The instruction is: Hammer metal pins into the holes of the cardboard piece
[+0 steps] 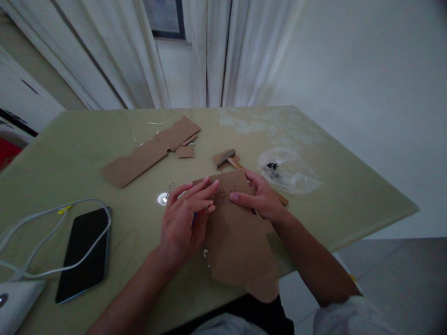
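A brown cardboard sheet (237,237) with rows of small punched holes lies at the table's near edge and hangs over it. My left hand (186,216) rests on the sheet's left side, fingers stretched over the holes, with something blue barely showing under the palm. My right hand (260,197) presses down on the sheet's upper right corner. A small hammer (226,158) with a wooden handle lies just beyond the sheet, its handle running under my right hand.
A long cardboard strip (146,153) and small scraps lie farther back. A clear plastic bag (288,174) lies to the right. A black phone (84,253), white cables (42,221) and a white device (16,302) sit at left. A small shiny metal item (163,197) lies beside my left hand.
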